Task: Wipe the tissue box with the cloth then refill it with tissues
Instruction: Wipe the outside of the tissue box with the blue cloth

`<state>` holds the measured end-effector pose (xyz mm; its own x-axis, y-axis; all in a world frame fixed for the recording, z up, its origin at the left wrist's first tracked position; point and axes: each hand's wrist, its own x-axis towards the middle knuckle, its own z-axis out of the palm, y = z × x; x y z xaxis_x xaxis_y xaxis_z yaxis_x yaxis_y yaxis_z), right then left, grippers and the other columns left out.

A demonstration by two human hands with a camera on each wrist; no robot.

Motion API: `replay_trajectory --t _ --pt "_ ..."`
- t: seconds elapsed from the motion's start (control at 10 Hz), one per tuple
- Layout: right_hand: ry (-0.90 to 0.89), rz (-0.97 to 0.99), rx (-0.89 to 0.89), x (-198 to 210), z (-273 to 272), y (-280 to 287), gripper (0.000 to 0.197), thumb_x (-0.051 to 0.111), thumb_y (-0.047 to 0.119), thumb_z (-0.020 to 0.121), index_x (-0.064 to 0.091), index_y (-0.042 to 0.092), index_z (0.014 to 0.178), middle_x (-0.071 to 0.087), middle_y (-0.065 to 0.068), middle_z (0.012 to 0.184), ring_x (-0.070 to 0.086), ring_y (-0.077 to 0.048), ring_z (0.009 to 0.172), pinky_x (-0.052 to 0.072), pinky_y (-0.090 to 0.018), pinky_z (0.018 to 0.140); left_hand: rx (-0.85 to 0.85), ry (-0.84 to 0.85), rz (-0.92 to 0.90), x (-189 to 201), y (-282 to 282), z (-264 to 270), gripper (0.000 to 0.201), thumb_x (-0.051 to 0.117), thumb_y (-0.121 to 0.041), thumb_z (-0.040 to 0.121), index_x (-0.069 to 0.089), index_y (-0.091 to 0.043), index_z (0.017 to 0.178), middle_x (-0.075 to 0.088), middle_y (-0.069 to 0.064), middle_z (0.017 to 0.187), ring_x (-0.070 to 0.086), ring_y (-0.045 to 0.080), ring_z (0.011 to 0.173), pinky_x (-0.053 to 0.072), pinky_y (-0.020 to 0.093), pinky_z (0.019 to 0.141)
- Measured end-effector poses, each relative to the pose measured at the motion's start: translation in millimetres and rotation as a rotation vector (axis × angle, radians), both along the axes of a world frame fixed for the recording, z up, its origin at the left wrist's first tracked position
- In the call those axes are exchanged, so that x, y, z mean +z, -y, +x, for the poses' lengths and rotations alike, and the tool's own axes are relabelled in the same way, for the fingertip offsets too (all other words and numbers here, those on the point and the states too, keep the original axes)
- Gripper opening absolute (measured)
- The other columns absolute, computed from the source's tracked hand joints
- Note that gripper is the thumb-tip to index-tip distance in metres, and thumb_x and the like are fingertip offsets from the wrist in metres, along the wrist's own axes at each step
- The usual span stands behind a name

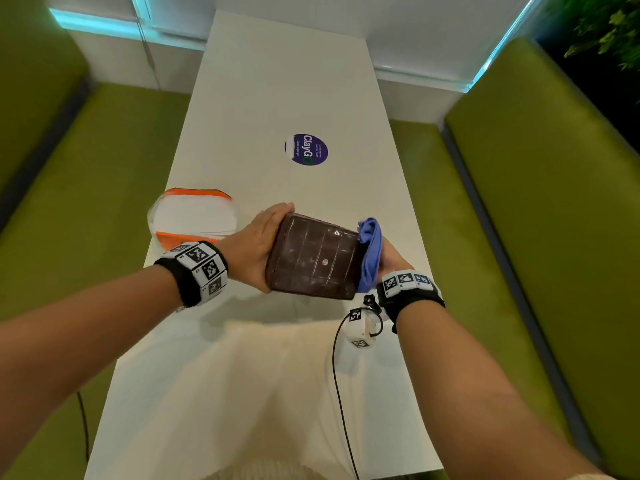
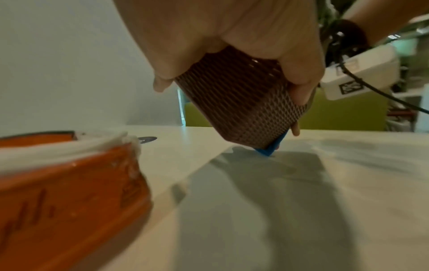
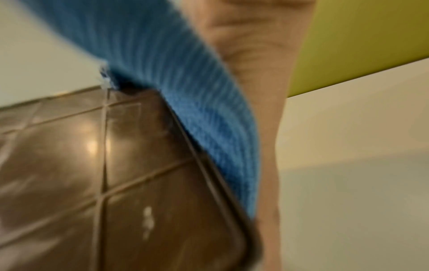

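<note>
My left hand grips the left side of the brown tissue box and holds it tilted above the white table, its ribbed underside facing me. In the left wrist view the fingers curl over the box's woven wall. My right hand presses the blue cloth flat against the box's right side. The right wrist view, blurred, shows the cloth lying between the hand and the box. An orange and white tissue pack lies on the table left of the box.
A round purple sticker marks the middle of the table. Green benches run along both long sides. A black cable trails from my right wrist across the near table. The tissue pack lies close to my left wrist.
</note>
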<state>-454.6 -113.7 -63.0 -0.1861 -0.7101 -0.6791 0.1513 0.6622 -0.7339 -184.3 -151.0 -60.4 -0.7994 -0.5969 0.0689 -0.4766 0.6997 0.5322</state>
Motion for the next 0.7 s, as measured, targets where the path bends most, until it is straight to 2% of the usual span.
replay_trajectory --t 0.1,0.2,0.3,0.4,0.5,0.6,0.7 --pt "0.289 -0.049 -0.165 12 15 2 0.022 0.037 0.024 0.098 0.055 0.017 0.087 0.055 -0.006 0.098 0.057 -0.022 0.085 0.047 -0.037 0.085 0.085 -0.163 0.158 -3 -5 -6 0.130 0.075 -0.054 0.045 0.002 -0.012 0.144 0.025 0.012 0.141 0.031 0.016 0.135 0.025 0.024 0.116" --pt "0.295 -0.146 -0.066 8 12 -1 0.022 0.051 0.048 0.091 0.058 0.028 0.084 0.059 0.019 0.090 0.056 -0.007 0.095 0.044 -0.024 0.094 0.159 -0.323 0.299 -4 -6 -10 0.116 0.082 -0.042 0.045 0.017 -0.019 0.139 0.034 -0.001 0.133 0.037 -0.008 0.124 0.030 0.007 0.106" --pt "0.498 -0.104 -0.128 5 5 3 0.020 0.049 0.041 0.093 0.057 0.027 0.105 0.066 0.015 0.075 0.061 -0.006 0.086 0.050 -0.020 0.080 0.251 -0.363 0.397 -19 0 -10 0.122 0.088 -0.039 0.044 0.021 -0.010 0.141 0.037 0.007 0.138 0.043 0.012 0.130 0.039 0.033 0.111" --pt "0.468 -0.231 -0.119 8 5 -5 0.036 0.050 0.016 0.089 0.055 0.017 0.124 0.070 -0.002 0.105 0.063 -0.021 0.108 0.042 -0.037 0.104 0.323 -0.319 0.458 -25 1 -9 0.126 0.088 -0.039 0.041 0.018 -0.015 0.142 0.036 0.009 0.139 0.041 0.021 0.132 0.036 0.047 0.112" --pt "0.413 -0.187 -0.082 6 -3 -4 0.029 0.043 0.006 0.091 0.058 0.011 0.115 0.075 -0.005 0.079 0.073 -0.021 0.073 0.058 -0.032 0.077 0.379 -0.285 0.485 -25 5 -10 0.128 0.086 -0.043 0.038 0.019 -0.010 0.143 0.037 0.009 0.139 0.040 0.021 0.131 0.034 0.046 0.114" --pt "0.302 -0.236 -0.016 20 -8 3 0.038 0.038 0.001 0.095 0.058 0.013 0.124 0.074 -0.003 0.093 0.071 -0.019 0.069 0.059 -0.029 0.062 0.396 -0.290 0.506 -29 10 -9 0.130 0.086 -0.045 0.037 0.019 -0.010 0.143 0.037 0.010 0.140 0.040 0.022 0.132 0.033 0.048 0.115" --pt "0.020 -0.314 0.134 21 -1 15 0.064 0.036 -0.009 0.088 0.037 0.019 0.146 0.049 -0.006 0.142 0.059 -0.027 0.114 0.053 -0.035 0.092 0.388 -0.276 0.516 -34 13 -10 0.132 0.084 -0.047 0.035 0.019 -0.010 0.143 0.037 0.010 0.141 0.039 0.022 0.133 0.032 0.044 0.116"
